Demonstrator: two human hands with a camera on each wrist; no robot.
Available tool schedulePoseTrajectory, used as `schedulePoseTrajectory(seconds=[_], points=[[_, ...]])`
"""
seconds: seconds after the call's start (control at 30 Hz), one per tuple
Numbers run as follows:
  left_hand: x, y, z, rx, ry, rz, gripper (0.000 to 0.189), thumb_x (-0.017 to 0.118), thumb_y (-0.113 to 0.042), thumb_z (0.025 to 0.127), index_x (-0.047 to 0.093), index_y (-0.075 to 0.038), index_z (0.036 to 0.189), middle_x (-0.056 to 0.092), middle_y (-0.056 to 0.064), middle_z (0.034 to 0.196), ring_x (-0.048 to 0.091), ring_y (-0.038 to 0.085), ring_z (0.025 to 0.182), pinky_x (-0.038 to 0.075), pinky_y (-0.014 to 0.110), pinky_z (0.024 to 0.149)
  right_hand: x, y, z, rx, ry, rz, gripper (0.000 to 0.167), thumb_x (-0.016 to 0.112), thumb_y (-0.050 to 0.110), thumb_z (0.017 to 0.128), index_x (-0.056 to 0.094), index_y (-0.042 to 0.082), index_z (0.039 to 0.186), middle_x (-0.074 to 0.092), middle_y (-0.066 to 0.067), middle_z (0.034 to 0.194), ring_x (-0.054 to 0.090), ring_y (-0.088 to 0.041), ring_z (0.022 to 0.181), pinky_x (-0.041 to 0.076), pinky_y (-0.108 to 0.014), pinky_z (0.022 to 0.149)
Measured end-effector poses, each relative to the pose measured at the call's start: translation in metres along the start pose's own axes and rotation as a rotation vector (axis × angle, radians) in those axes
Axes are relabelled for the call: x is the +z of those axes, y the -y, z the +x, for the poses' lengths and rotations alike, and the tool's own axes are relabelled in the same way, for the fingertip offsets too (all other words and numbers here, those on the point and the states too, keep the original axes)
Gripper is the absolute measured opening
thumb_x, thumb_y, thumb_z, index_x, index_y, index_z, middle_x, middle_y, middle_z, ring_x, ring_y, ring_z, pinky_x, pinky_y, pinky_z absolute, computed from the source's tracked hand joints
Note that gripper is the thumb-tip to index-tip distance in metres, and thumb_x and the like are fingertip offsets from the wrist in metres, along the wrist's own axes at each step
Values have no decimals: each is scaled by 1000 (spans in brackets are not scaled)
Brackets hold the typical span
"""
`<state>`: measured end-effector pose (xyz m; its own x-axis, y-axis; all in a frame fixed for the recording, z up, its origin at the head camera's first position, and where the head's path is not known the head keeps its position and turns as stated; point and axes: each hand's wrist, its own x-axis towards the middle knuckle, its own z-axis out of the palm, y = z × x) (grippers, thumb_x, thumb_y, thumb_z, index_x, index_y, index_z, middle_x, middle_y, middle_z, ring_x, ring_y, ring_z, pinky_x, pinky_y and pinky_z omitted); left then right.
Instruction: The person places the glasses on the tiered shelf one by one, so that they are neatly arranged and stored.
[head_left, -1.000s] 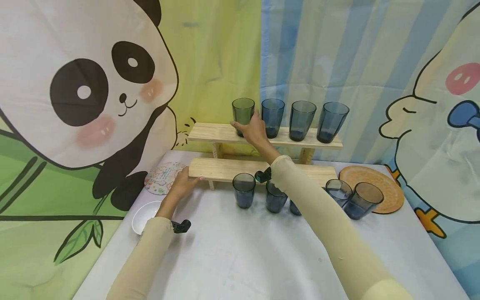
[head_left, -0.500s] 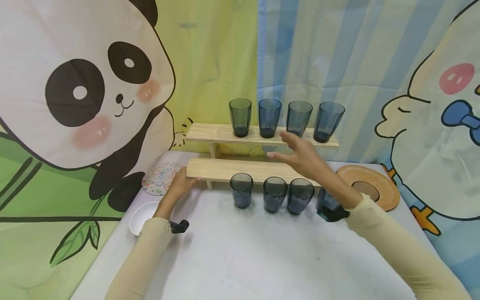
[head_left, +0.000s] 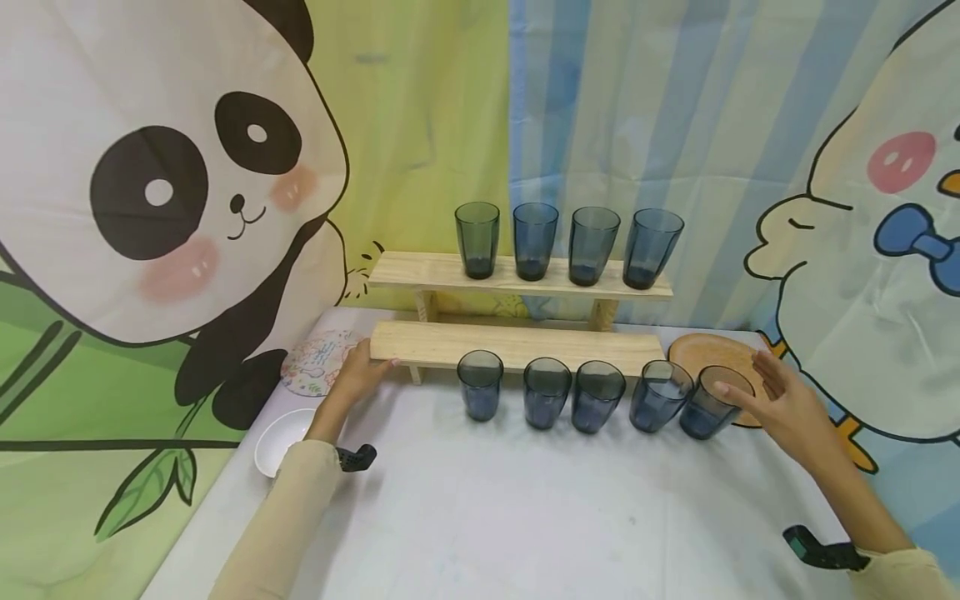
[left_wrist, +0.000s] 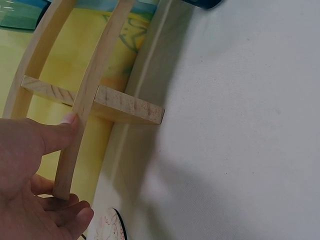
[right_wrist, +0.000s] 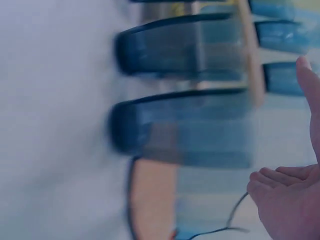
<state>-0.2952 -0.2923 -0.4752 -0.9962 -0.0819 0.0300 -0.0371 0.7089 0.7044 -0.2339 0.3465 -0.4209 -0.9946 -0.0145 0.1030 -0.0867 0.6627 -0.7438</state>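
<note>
A two-tier wooden shelf stands at the back of the white table. My left hand grips the left end of its lower board, thumb on the edge and fingers curled beneath. Several dark blue glasses line the top tier, and several more stand in a row on the table before the shelf. My right hand is open beside the rightmost glass, fingers spread close to its rim and holding nothing. In the right wrist view that glass is blurred, left of my open hand.
An orange round plate lies behind the rightmost glass. A small white bowl and a patterned round coaster sit at the table's left. Cartoon curtains hang close behind the shelf. The white tablecloth stretches toward me.
My right hand left the leftmost glass on the top tier and swept right and down to the rightmost glass on the table. The left hand kept its hold on the shelf.
</note>
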Motion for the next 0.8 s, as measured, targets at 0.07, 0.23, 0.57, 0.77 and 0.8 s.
schedulePoseTrajectory(seconds=[0.07,0.23,0.57,0.77,0.8], points=[[0,0,-1,-1,4,-4,74,67,-26,105,31,13,157,37,39,159,35,55,149,26,63,126,8,-21,-6,14,17,43,105,69,42,103,-5,5,168,6,-31,173,9,-53,158,16,-11,123],[0,0,-1,-1,5,-3,75,66,-27,105,30,14,156,36,39,158,35,55,149,26,63,126,32,-49,-11,38,23,111,99,70,41,102,8,-1,167,16,-35,170,17,-57,155,25,3,108],[0,0,-1,-16,5,-2,75,66,-29,105,31,12,157,36,38,159,34,54,150,26,63,127,55,-61,-10,43,-125,100,86,72,43,100,32,-3,162,38,-34,162,37,-57,147,27,8,97],[0,0,-1,-19,12,-2,75,66,-28,105,30,12,157,36,38,159,34,55,150,25,64,126,55,-59,-13,44,-155,57,81,72,45,100,41,-2,157,47,-32,157,44,-57,142,31,8,93],[1,0,-2,-18,13,-1,75,66,-28,105,30,12,157,36,38,159,34,55,149,26,63,126,53,-57,-13,45,-156,50,80,72,46,100,42,-2,156,48,-32,156,45,-57,142,31,7,93]])
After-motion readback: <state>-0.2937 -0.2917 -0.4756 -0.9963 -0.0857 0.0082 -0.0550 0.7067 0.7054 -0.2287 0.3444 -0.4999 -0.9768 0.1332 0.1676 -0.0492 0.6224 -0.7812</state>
